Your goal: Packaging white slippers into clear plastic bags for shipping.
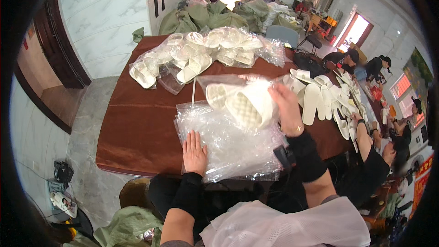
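A pair of cream slippers point(249, 110) in a clear plastic bag hangs over the table, gripped at its right side by my right hand point(287, 109). Below it lies a stack of clear plastic bags point(228, 155) at the table's near edge. My left hand point(195, 152) rests flat on the left edge of that stack, fingers stretched out. Toward the back of the table is a heap of bagged cream slippers point(194, 66). Loose unbagged slippers point(311, 103) lie in a pile to the right of my right hand.
The table has a brown cloth point(128, 119). Several people sit along its right side; one person's hand point(356, 118) touches the loose slippers. Green sacks point(201, 16) are piled beyond the far edge, near a grey chair point(280, 34). Another green sack point(125, 226) stands near my left side.
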Demonstrator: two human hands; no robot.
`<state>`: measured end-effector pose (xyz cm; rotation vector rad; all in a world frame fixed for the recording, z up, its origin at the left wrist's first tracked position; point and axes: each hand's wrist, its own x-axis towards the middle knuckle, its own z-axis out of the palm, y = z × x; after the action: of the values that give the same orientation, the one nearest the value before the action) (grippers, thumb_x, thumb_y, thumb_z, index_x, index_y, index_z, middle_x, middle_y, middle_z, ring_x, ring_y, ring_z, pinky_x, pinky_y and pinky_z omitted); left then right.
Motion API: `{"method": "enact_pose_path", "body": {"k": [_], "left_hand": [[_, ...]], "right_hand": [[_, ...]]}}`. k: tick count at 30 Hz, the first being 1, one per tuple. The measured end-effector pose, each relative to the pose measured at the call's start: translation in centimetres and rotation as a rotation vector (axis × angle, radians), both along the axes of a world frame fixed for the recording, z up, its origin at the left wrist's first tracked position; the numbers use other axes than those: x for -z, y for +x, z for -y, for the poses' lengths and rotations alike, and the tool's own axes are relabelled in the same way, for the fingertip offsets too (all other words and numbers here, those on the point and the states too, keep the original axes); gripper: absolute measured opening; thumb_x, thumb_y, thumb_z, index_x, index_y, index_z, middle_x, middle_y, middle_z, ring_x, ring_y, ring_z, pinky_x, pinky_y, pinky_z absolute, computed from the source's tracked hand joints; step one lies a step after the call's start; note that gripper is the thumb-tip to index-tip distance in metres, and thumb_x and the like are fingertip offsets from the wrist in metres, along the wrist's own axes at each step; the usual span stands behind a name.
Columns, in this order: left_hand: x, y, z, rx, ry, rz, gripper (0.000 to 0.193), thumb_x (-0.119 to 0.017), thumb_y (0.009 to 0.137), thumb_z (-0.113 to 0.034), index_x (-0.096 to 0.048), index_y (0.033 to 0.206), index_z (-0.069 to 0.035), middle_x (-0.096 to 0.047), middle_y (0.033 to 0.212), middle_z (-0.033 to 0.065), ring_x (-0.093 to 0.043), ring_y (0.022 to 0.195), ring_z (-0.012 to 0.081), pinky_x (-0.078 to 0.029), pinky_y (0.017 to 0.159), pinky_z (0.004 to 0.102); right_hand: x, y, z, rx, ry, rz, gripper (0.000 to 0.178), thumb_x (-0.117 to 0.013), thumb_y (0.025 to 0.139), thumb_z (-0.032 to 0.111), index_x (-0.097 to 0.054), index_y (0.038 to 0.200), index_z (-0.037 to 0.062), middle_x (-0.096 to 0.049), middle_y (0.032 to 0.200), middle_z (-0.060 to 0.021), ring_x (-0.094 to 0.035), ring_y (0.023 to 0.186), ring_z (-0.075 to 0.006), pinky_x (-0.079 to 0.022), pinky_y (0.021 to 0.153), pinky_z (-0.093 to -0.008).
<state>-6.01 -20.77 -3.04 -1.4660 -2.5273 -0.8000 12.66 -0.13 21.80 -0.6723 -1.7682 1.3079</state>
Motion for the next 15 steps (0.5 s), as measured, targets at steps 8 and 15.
{"method": "enact_pose_path", "body": {"k": [8, 15], "left_hand": [[1.5, -1.0, 0.7, 0.133, 0.021, -0.096, 0.064, -0.052, 0.099, -0.042, -0.048, 0.152, -0.007, -0.041, 0.159, 0.0207, -0.026, 0.154, 0.0380, -0.027, 0.121, 0.0520], [3.4, -1.4, 1.1, 0.107, 0.002, -0.087, 0.068, -0.053, 0.098, -0.047, -0.048, 0.153, -0.008, -0.041, 0.160, 0.0177, -0.027, 0.153, 0.0365, -0.028, 0.120, 0.0521]], "right_hand": [[16.1, 2.8, 8.8, -0.254, -0.051, 0.339, 0.030, -0.070, 0.099, 0.022, -0.066, 0.118, -0.0002, -0.070, 0.103, -0.0063, -0.066, 0.098, -0.0146, -0.053, 0.087, -0.0287], [12.6, 9.0, -0.1, 0.288, 0.141, 0.349, 0.020, -0.059, 0.102, 0.017, -0.070, 0.108, 0.0003, -0.069, 0.089, -0.0046, -0.067, 0.082, -0.0139, -0.054, 0.080, -0.0293]]}}
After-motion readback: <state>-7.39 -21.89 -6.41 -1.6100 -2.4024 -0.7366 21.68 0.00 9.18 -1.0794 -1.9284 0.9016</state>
